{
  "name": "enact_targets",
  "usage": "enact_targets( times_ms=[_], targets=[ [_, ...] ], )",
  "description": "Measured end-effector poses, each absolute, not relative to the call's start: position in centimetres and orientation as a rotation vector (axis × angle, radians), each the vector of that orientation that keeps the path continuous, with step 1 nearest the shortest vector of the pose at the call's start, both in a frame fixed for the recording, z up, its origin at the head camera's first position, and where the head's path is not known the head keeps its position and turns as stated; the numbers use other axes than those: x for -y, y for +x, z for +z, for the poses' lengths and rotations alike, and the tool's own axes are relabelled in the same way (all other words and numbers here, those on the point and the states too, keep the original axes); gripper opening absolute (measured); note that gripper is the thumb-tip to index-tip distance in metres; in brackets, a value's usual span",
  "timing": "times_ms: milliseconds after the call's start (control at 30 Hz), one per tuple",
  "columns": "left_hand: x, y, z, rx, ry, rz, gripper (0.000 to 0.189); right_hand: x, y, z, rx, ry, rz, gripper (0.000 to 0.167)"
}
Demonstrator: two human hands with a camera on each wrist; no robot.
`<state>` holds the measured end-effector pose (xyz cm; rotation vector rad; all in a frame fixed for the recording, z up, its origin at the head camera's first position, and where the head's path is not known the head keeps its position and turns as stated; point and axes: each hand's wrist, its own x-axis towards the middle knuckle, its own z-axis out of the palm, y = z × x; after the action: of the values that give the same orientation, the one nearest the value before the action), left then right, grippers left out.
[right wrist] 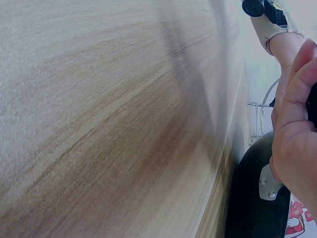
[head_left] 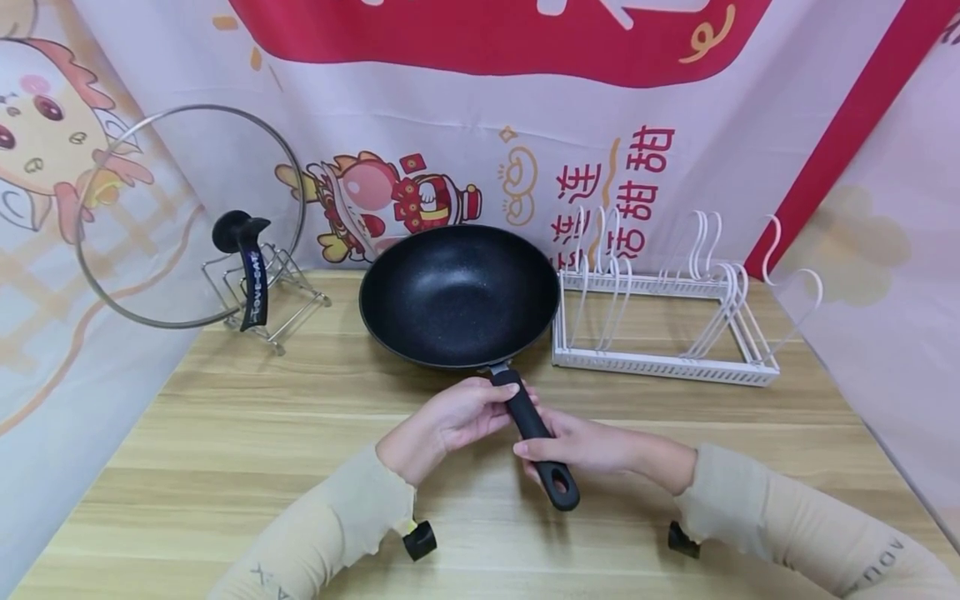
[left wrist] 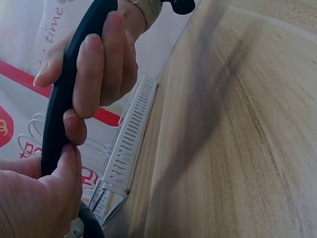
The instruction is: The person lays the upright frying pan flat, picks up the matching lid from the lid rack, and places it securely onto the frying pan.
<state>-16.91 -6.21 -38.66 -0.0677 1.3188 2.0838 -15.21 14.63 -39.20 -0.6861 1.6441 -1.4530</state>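
At the far left, a round clear glass lid with a metal rim and a black handle [head_left: 191,200] stood on edge in a silver wire stand [head_left: 300,318] on the pale wood-grain table [head_left: 262,467]. To its right, in the middle near the back edge, was a deep round black frying pan [head_left: 459,296], its open side facing up and toward the person; whether its base touched the table could not be told. Its long black handle [head_left: 531,417] slanted toward the person and to the right, raised above the tabletop. The left hand [head_left: 471,410] pinched this handle near the pan, thumb on top and fingers beneath. The right hand [head_left: 581,442] gripped it lower, near the end with the hole, thumb across it and fingers curled around the underside. Both arms wore beige sleeves [head_left: 330,521]. Right of the pan, its left end just beside the rim, lay a white perforated metal rack with curved wire dividers [head_left: 667,367]. Behind everything hung a white-and-red printed cloth [head_left: 420,108].
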Motion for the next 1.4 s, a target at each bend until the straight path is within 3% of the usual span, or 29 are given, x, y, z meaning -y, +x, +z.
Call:
enact_targets(
  times_ms=[700, 1167, 1400],
  targets=[
    [6.5, -17.5, -38.5, -1.281, -0.066, 2.058, 0.024, -14.5, -15.3, -39.4, -1.633, -0.697, -1.469, 0.026],
    [6.6, -17.6, -38.3, -1.340, -0.055, 2.013, 0.039, -14.6, -15.2, -39.3, -1.548, -0.656, -1.475, 0.031],
    [6.9, -18.0, -38.5, -1.404, -0.074, 1.971, 0.036, -14.6, -15.4, -39.0, -1.584, -0.615, -1.433, 0.031]
  ],
)
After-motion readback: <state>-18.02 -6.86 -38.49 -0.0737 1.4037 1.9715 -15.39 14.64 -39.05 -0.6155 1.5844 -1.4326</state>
